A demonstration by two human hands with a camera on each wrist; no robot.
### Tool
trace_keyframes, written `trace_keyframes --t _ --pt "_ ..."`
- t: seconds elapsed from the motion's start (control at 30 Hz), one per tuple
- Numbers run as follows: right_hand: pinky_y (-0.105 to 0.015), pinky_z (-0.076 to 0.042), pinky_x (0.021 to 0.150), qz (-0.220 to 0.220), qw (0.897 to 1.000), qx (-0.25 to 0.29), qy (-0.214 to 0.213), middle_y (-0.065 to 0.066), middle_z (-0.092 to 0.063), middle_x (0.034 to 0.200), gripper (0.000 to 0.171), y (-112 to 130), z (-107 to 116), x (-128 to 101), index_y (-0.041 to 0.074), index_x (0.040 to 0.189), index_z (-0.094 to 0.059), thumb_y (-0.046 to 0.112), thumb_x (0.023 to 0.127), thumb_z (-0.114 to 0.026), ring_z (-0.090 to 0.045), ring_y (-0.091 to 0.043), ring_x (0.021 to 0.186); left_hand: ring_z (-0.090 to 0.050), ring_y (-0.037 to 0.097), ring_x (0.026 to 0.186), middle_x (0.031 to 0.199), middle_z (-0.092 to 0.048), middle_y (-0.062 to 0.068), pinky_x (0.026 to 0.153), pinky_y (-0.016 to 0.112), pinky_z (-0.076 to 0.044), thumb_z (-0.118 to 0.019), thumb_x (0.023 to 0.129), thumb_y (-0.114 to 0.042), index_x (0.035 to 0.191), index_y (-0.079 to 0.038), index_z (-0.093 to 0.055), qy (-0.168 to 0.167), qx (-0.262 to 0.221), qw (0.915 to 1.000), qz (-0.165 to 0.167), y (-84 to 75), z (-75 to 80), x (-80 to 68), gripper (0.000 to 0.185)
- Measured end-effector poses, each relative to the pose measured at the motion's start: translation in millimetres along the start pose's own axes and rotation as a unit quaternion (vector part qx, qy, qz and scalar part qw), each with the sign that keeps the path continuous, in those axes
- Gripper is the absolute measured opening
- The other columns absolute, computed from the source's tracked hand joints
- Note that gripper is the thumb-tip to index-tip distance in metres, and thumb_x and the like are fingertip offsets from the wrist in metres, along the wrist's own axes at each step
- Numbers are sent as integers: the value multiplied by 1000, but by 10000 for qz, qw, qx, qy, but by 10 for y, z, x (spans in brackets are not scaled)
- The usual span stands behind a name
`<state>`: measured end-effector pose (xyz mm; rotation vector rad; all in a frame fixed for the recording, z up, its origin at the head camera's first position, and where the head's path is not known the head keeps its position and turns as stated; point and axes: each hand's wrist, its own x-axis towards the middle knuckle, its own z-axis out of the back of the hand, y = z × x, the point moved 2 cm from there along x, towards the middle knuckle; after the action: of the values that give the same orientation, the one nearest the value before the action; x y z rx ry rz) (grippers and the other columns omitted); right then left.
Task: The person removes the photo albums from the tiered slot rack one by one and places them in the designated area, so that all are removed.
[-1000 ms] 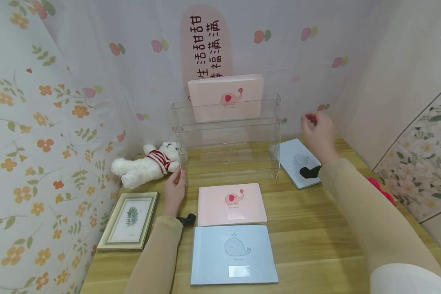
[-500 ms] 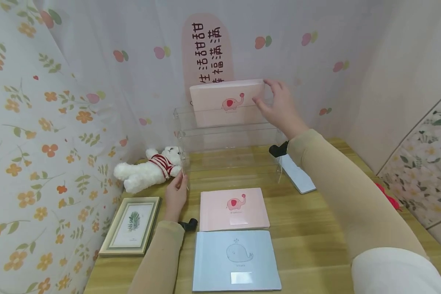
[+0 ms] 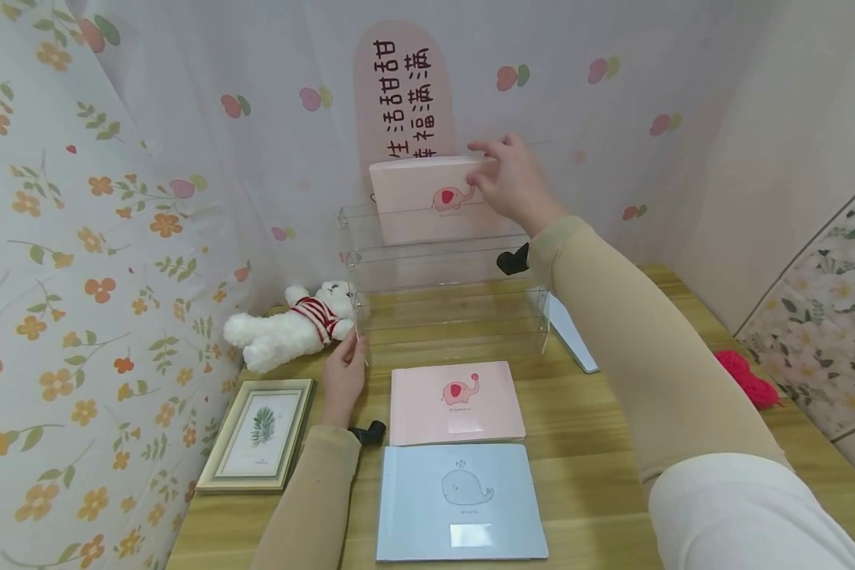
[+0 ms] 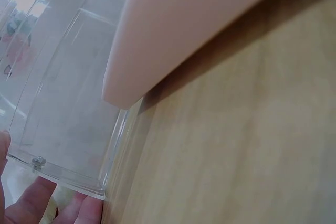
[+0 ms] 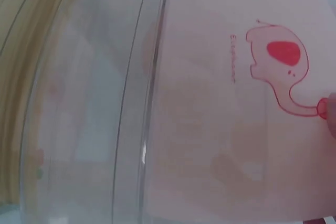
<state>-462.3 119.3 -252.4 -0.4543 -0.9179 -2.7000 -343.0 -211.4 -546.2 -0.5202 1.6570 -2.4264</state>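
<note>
A clear acrylic tiered rack [image 3: 442, 286] stands at the back of the table. On its top tier leans a pink elephant booklet [image 3: 408, 198], upright and tipped back a little. My right hand [image 3: 518, 186] pinches this booklet at its upper right, thumb on the front by the elephant's trunk, fingers over the top edge. Down at the rack's lower left, my left hand [image 3: 343, 378] holds the side panel; the left wrist view shows fingers [image 4: 34, 203] behind the clear panel [image 4: 79, 93]. A second pink elephant booklet [image 3: 427, 408] lies flat before the rack.
Nearest me lies a blue whale booklet [image 3: 416, 507]. Another blue booklet [image 3: 573, 336] is partly hidden by my right arm. Left of the rack are a white plush bear [image 3: 285, 336] and a framed leaf picture [image 3: 217, 459]. Something red [image 3: 746, 378] sits at the right edge.
My right hand has come in from the right of the rack to the top pink booklet, then slid leftward along its top edge. The left hand stays on the rack's side.
</note>
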Motion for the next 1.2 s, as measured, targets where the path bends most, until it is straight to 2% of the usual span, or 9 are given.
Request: trace_keyframes --t 0.1,0.27,0.5,0.67,0.8,0.9,1.0,1.07,1.2 --pt "-49 -43 128 -214 9996 84 155 -16 -49 159 56 32 -18 6 28 163 -55 30 109 -69 -49 -35 148 -74 36 125 148 -71 13 88 24 -58 -66 112 -37 154 -18 -65 -58 -13 10000 -77 -3 -7 1 46" --pt "-51 -37 133 -645 9970 260 350 -8 -45 170 51 45 -45 1 29 160 -58 29 110 -69 -41 -31 157 -75 36 123 148 -72 14 84 19 -56 -67 112 -37 154 -19 -66 -42 -14 10000 -77 9 2 11 46" --pt "-44 -42 128 -1120 9903 813 -107 -2 -54 161 37 64 -92 17 26 142 -72 21 106 -75 -47 -25 150 -75 37 121 149 -71 15 81 18 -55 -67 112 -37 154 -19 -65 22 4 10000 -14 4 15 23 46" --pt "-39 -46 125 -1343 9844 1049 -433 -1 -56 157 38 82 -124 4 25 142 -74 16 105 -74 -50 -23 146 -77 36 118 148 -71 15 82 23 -58 -67 111 -38 154 -18 -66 -1 -60 9999 -159 11 8 17 47" --pt "-39 -38 131 -1235 9817 1172 -857 -5 -57 157 37 84 -94 -45 22 142 -75 14 105 -72 -48 -23 152 -77 35 119 147 -71 16 85 25 -60 -68 111 -38 152 -17 -67 -73 -13 9998 -159 27 -6 19 46" --pt "-37 -41 128 -1008 9778 1363 -1230 -8 -60 150 34 95 -43 -112 19 138 -77 15 105 -71 -52 -24 148 -75 36 124 150 -70 14 89 28 -61 -67 111 -39 153 -19 -67 4 -19 10000 -41 21 -14 11 47" --pt "-30 -49 116 -717 9701 1644 -1634 -2 -63 128 30 128 16 -179 16 133 -79 13 103 -74 -57 -22 136 -74 35 127 152 -69 13 92 31 -61 -67 111 -38 154 -19 -65 76 -93 9999 -10 21 -12 4 47" --pt "-25 -50 107 -562 9634 1833 -1875 6 -59 114 29 163 65 -224 15 130 -81 11 102 -76 -59 -19 128 -74 35 127 152 -69 13 93 31 -61 -67 112 -38 155 -18 -65 62 -102 9999 1 29 -11 9 47" --pt "-20 -49 98 -360 9488 2209 -2228 17 -48 99 27 231 185 -309 15 127 -82 11 101 -78 -58 -10 121 -72 36 129 154 -68 14 98 38 -60 -66 112 -39 156 -19 -64 129 -164 9998 48 23 5 13 49"
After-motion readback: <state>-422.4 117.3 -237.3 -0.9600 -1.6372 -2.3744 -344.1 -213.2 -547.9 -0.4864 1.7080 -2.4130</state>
